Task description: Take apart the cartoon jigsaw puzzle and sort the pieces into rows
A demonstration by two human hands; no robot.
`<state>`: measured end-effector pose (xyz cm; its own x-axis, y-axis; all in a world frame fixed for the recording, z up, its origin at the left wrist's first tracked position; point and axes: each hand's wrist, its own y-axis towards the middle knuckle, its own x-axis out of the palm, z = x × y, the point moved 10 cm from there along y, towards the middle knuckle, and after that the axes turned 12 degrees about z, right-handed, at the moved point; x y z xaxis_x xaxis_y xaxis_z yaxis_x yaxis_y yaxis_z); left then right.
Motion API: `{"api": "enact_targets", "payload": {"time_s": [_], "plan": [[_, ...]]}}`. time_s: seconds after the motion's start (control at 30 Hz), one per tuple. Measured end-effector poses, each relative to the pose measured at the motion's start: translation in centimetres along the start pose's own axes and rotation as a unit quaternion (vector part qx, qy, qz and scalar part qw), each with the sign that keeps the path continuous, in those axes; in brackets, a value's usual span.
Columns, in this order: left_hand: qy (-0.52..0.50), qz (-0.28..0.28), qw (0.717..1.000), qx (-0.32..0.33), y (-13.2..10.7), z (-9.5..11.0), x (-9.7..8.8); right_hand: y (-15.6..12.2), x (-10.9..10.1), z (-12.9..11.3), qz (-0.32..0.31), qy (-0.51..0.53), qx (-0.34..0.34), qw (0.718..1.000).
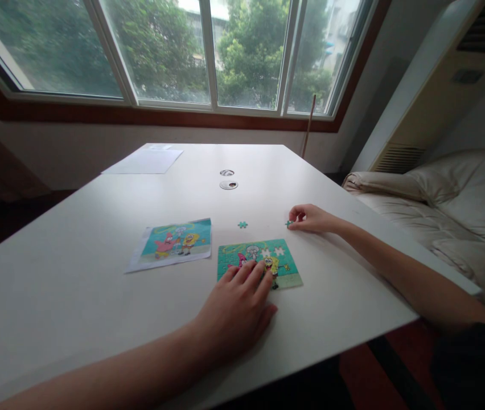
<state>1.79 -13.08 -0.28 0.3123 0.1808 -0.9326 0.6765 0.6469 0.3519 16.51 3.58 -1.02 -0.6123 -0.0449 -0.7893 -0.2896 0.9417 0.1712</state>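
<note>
A printed picture (pixel 174 244) lies flat on the white desk (pixel 75 307). Just right of it lies the puzzle (pixel 283 263) — nearly complete, with gaps along its top edge. The left hand (pixel 238 312) rests flat on its near-left corner, fingers (pixel 254 274) slightly spread. A loose piece (pixel 242 224) lies beyond the puzzle. The right hand (pixel 313 219) pinches a second piece (pixel 288 223) at the desk surface — thumb and forefinger closed on it.

Before you, a white counter (pixel 54 273) carries a blank paper sheet (pixel 144 161) and two round grommets (pixel 228 184); beyond, trees fill the window (pixel 208 57), with pale cushions (pixel 460 193) at your right.
</note>
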Motion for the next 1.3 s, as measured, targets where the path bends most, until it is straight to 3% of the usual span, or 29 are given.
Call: {"api": "enact_targets", "payload": {"time_s": [0.23,0.37,0.67,0.87,1.3], "plan": [[-0.003,-0.006,1.000,0.001,0.0,0.1,0.1,-2.3,1.8,-6.7,0.006,0.116,-0.073,0.991],[0.001,-0.006,1.000,0.002,0.0,0.1,0.2,-3.5,3.2,-9.4,0.007,0.114,-0.106,0.988],[0.002,-0.005,1.000,0.000,0.0,0.1,0.1,-3.8,4.0,-9.5,-0.002,0.065,-0.099,0.993],[0.005,-0.003,1.000,0.002,0.0,0.1,0.2,-4.0,3.7,-10.3,0.036,0.020,-0.147,0.988],[0.005,0.001,1.000,0.005,0.0,0.1,0.1,-4.1,4.1,-10.1,0.036,-0.011,-0.177,0.983]]}}
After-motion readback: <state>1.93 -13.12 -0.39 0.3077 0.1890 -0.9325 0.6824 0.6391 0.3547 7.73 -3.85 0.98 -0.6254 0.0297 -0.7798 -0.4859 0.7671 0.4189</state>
